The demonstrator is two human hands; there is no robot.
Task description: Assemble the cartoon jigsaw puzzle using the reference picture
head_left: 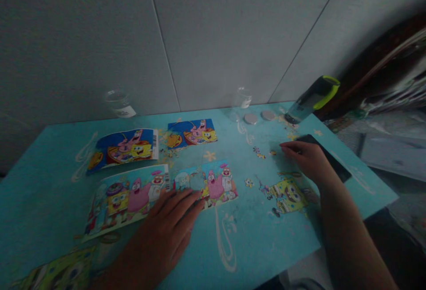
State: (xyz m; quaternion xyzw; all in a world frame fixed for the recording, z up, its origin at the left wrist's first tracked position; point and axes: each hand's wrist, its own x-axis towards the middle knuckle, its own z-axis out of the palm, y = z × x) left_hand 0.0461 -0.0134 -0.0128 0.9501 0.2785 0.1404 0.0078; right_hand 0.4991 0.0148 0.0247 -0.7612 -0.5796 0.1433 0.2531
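Note:
My left hand lies flat with fingers stretched out, its fingertips on the lower left edge of a small cartoon jigsaw in the middle of the blue table. My right hand rests palm down at the right, fingers pointing left toward a few loose puzzle pieces. It holds nothing that I can see. A printed picture card lies left of the jigsaw. A second finished jigsaw and its picture card lie farther back.
Two clear plastic jars stand at the back by the grey wall, with two round lids beside the right one. A dark bottle with a green cap leans at the back right. A black phone lies under my right hand.

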